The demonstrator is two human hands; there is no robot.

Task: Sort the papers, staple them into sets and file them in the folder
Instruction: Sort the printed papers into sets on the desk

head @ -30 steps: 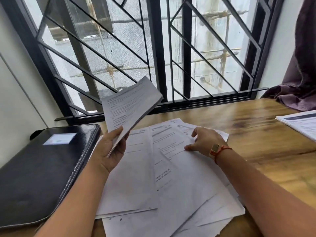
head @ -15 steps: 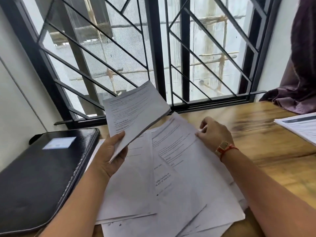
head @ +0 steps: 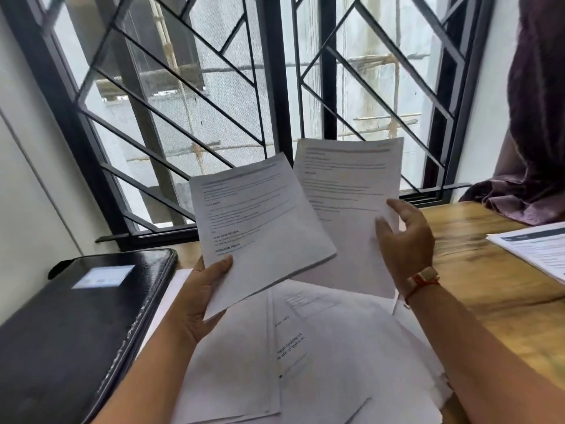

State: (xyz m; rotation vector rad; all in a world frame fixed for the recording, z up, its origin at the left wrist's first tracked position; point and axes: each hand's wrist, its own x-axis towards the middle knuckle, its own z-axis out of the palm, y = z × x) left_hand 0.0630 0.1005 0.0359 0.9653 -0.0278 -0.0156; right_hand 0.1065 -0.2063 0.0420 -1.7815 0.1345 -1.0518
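Stack (head: 263, 228) above left hand's (head: 198, 296) grip

Our left hand (head: 198, 298) grips a sheaf of printed papers (head: 260, 228) mid-frame, thumb on top. Our right hand (head: 406, 243) holds a single printed sheet (head: 348, 185) just right of it. Below, loose papers (head: 336, 347) cover the wooden table (head: 477, 270), with a black folder (head: 70, 325) at lower left.

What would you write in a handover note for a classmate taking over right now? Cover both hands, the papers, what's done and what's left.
Left hand holds a stack of papers, raised over the table.
Right hand pinches a single sheet beside it.
Loose papers lie spread on the table; the closed folder lies at their left.
Done: some sorting.
Left: finish sorting, staple sets, file them.
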